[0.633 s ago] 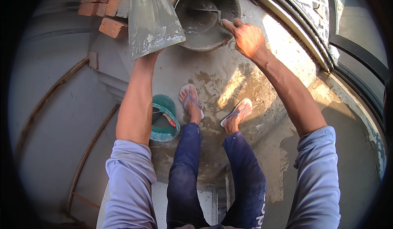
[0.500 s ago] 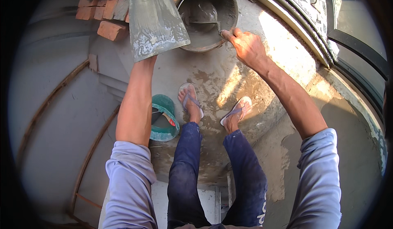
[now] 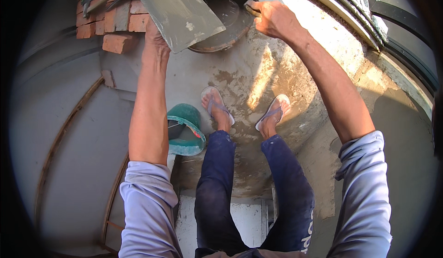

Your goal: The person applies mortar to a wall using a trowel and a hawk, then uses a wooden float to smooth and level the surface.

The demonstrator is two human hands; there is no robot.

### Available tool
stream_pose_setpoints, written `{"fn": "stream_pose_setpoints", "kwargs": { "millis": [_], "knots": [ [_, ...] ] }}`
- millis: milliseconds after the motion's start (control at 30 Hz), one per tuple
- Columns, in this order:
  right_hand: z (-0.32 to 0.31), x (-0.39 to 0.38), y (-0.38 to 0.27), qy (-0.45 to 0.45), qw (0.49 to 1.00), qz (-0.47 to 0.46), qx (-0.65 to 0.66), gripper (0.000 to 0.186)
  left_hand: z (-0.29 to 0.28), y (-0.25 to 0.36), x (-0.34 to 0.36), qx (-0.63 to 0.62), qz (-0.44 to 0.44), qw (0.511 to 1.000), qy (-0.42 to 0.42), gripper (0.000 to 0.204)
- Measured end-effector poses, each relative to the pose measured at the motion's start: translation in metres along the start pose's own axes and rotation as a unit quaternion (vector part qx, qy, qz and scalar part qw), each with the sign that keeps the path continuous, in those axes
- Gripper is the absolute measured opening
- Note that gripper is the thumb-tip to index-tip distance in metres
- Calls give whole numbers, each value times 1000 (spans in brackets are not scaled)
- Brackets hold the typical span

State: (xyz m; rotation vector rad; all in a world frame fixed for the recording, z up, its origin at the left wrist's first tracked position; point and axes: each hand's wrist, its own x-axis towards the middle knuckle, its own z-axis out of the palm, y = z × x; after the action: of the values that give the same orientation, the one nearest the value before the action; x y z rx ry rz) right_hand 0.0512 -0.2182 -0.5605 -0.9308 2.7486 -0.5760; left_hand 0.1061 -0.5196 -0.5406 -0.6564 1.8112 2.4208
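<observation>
My left hand [image 3: 156,37] is under a long grey plastering board [image 3: 177,15] smeared with wet mortar. Its fingers are mostly hidden, but the board rests tilted in that hand's grip. Beyond the board's right edge stands a round black bucket [image 3: 246,39] with grey mortar inside. At the bucket's right rim, my right hand [image 3: 278,20] is closed around the handle of a trowel [image 3: 251,9]. The trowel's blade cannot be made out against the mortar and the dark inside of the bucket.
Stacked red bricks [image 3: 110,20] with tools on top lie at the far left. A green helmet-like container [image 3: 184,119] sits left of my sandalled feet. Steps drop away at left beside a curved wooden strip [image 3: 64,124]. A window frame [image 3: 401,13] borders the right.
The board has swung, its near end moving right and farther away, and its surface looks smoother. My right hand has moved slightly away over the bucket rim. The view has shifted a little.
</observation>
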Motion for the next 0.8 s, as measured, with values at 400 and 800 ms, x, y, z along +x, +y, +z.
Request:
{"fn": "stream_pose_setpoints", "kwargs": {
  "millis": [400,800],
  "knots": [
    [-42,39,21,-370,866,234,243,43,8,-9,6,-123,-77,989,4,37],
    [52,-35,33,-275,788,231,501,68,4,4,18,-198,-106,974,27,35]
  ]
}}
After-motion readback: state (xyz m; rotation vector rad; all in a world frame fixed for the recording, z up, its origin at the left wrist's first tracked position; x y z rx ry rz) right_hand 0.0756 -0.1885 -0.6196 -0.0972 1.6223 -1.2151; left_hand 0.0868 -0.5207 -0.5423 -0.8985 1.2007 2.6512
